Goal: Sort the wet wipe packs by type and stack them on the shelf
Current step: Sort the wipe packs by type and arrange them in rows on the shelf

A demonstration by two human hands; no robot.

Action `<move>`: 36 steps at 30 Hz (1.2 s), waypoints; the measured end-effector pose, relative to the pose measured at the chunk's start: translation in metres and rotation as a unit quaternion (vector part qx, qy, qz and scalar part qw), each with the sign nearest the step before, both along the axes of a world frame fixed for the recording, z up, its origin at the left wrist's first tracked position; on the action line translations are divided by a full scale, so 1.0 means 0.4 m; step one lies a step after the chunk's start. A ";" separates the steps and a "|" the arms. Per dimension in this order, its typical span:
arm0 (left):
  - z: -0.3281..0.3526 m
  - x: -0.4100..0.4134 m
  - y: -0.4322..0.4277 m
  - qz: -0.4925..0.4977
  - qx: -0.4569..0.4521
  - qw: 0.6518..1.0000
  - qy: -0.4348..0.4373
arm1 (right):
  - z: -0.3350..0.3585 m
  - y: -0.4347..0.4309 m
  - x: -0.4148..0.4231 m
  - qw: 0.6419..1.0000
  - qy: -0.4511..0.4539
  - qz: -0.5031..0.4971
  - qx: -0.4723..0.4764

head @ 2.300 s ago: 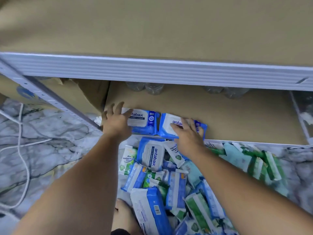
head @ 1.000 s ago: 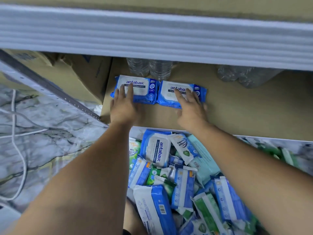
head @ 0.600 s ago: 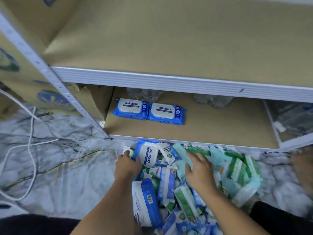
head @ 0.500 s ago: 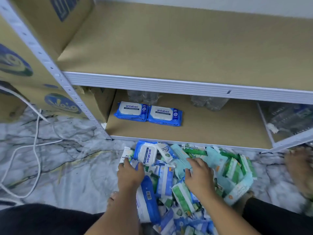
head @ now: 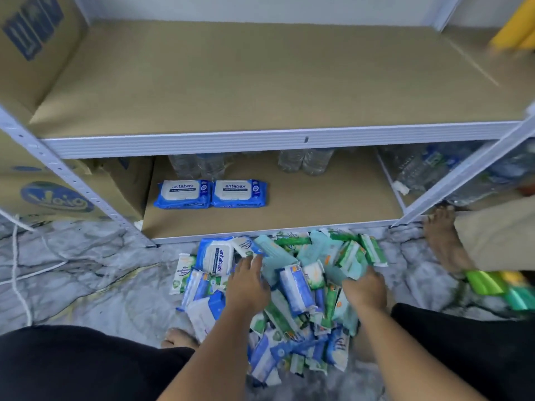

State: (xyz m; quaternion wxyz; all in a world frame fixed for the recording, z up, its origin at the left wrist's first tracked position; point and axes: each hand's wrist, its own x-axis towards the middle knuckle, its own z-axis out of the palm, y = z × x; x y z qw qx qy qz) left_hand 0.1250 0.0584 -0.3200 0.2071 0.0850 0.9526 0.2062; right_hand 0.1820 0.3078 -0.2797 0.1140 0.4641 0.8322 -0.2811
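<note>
Two blue antabax packs (head: pixel 183 193) (head: pixel 238 193) lie side by side at the left of the lower shelf (head: pixel 318 204). On the floor in front of the shelf is a mixed pile of wet wipe packs (head: pixel 298 287) in blue, green and teal, with another blue antabax pack (head: pixel 215 256) at its top left. My left hand (head: pixel 247 285) rests on the pile with its fingers stretched forward. My right hand (head: pixel 364 287) is on the pile's right side, its fingers curled down among teal and green packs; they are hidden, so a grip is unclear.
The upper shelf board (head: pixel 260 76) is bare. Cardboard boxes (head: pixel 58 195) stand left of the slanted shelf post (head: pixel 75 180). Water bottles (head: pixel 304 160) line the back of the lower shelf. Another person's bare foot (head: pixel 443 238) stands at right. A white cable (head: pixel 17 270) crosses the marble floor.
Both hands left the two antabax packs on the lower shelf and came down onto the floor pile. My view pulled back and up. The right hand has shifted to the right.
</note>
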 end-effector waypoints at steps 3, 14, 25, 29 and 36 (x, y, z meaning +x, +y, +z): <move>-0.002 -0.043 0.043 -0.068 -0.043 0.996 -0.046 | 0.011 0.042 0.011 0.997 -0.074 -0.001 -0.011; -0.070 -0.180 0.116 -0.307 -0.281 0.906 -0.082 | -0.169 0.090 -0.002 0.995 -0.084 0.001 -0.058; -0.071 -0.208 0.179 -0.367 -0.266 0.891 0.001 | -0.191 0.131 -0.013 0.993 -0.093 0.061 0.025; -0.062 -0.190 0.164 -0.353 -0.227 0.908 -0.001 | -0.245 0.175 0.011 0.997 -0.069 0.004 0.017; 0.046 -0.160 0.125 -0.103 0.080 0.991 -0.042 | 0.039 0.101 -0.027 0.988 0.100 -0.056 -0.101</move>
